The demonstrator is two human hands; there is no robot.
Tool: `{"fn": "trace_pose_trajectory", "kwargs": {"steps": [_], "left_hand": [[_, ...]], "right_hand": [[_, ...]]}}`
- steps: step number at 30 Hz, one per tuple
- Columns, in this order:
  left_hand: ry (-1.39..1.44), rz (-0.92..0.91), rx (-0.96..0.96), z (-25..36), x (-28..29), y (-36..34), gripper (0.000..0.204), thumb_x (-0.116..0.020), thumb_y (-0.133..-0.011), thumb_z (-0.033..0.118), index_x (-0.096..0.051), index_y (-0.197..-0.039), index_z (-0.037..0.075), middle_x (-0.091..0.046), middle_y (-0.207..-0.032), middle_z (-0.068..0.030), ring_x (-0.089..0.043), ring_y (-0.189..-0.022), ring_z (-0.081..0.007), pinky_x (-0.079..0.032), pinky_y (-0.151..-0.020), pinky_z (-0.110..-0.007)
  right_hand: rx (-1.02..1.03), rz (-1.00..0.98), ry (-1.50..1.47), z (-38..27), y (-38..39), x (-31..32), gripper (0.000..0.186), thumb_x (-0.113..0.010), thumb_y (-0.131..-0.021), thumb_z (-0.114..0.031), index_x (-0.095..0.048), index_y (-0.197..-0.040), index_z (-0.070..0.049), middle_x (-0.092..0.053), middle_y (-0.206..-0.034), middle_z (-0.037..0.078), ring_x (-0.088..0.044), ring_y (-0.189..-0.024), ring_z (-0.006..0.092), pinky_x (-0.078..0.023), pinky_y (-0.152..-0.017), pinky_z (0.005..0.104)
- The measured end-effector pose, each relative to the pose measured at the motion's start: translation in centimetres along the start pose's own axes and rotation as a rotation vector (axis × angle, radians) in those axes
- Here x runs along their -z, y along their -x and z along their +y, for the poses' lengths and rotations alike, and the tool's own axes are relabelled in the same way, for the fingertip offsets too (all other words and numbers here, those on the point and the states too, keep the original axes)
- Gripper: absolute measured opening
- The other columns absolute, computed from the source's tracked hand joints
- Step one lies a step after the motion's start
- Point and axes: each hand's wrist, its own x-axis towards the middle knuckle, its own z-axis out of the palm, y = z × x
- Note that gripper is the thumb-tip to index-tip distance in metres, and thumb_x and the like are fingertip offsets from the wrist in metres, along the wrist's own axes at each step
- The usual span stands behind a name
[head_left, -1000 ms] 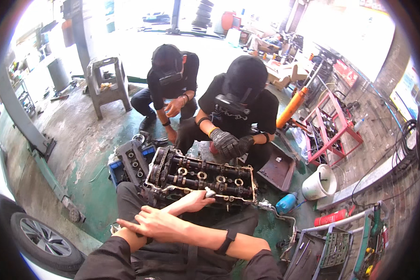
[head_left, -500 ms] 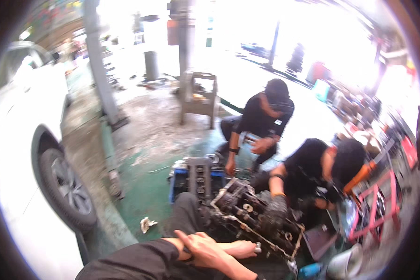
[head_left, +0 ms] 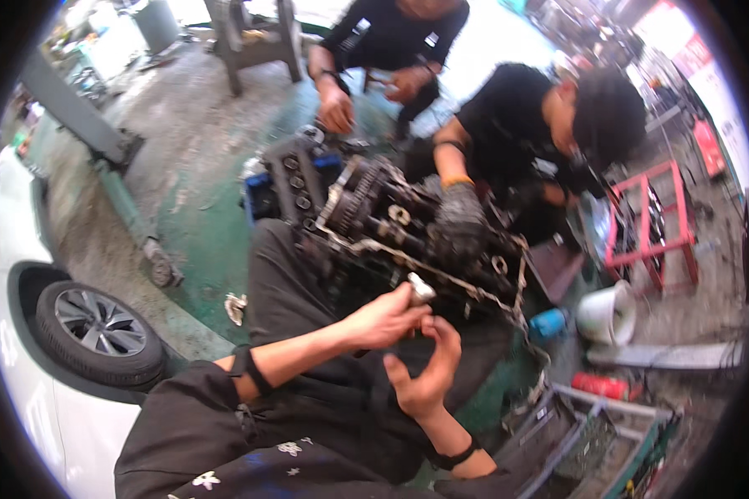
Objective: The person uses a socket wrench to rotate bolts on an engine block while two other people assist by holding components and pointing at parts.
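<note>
My left hand (head_left: 381,323) is closed around a small silvery piece (head_left: 421,289), held just in front of the engine block. Its exact kind is too blurred to tell. My right hand (head_left: 429,370) is beside it, fingers curved and apart, with nothing visible in it. The dark, greasy engine block (head_left: 374,237) lies beyond my knees, and a light-coloured rim runs along its near edge. Across the block, a co-worker's gloved hand (head_left: 460,223) rests on the top of it.
A second co-worker (head_left: 391,37) sits behind a blue crate (head_left: 258,200) with a grey engine part (head_left: 295,179) on it. At right are a pink-red metal frame (head_left: 653,220), a white bucket (head_left: 606,314), a blue can (head_left: 549,323) and a red bottle (head_left: 601,385). A white car (head_left: 66,416) stands at left.
The view has tilted down. My right hand has come off my left forearm to beside my left hand. My left hand, still with the silvery piece, has risen towards the block.
</note>
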Motion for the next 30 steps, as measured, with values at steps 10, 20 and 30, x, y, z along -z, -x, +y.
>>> {"fn": "trace_pose_trajectory", "kwargs": {"steps": [10,20,30], "left_hand": [[0.881,-0.095,-0.120,-3.9,-4.9,1.1,0.036,-0.052,-0.093,0.024,-0.044,-0.121,0.004,-0.047,-0.130,-0.0115,-0.043,-0.121,-0.0209,-0.034,-0.103,-0.035],[0.674,-0.115,0.184,-3.9,1.7,0.0,0.035,-0.062,-0.087,0.018,-0.053,-0.116,0.002,-0.058,-0.118,-0.0129,-0.055,-0.110,-0.0224,-0.043,-0.095,-0.036],[-0.745,0.057,-0.520,1.8,11.9,-7.3,0.034,-0.071,-0.071,0.008,-0.063,-0.104,0.002,-0.067,-0.089,-0.0149,-0.065,-0.081,-0.0222,-0.049,-0.075,-0.032]], "right_hand": [[-0.187,0.027,0.349,3.3,1.7,3.5,0.083,-0.079,-0.068,-0.028,-0.034,-0.132,0.001,-0.043,-0.128,0.019,-0.047,-0.115,0.0302,-0.042,-0.092,0.0375],[-0.571,-0.129,0.159,6.2,1.6,3.8,0.030,-0.065,-0.084,-0.030,-0.064,-0.084,0.001,-0.053,-0.054,0.007,-0.050,-0.051,0.0088,-0.040,-0.048,0.0265],[-0.431,-0.181,0.376,7.6,-8.4,3.0,0.037,-0.065,-0.084,-0.035,-0.065,-0.080,0.001,-0.045,-0.049,0.003,-0.040,-0.047,0.0076,-0.034,-0.045,0.0258]]}}
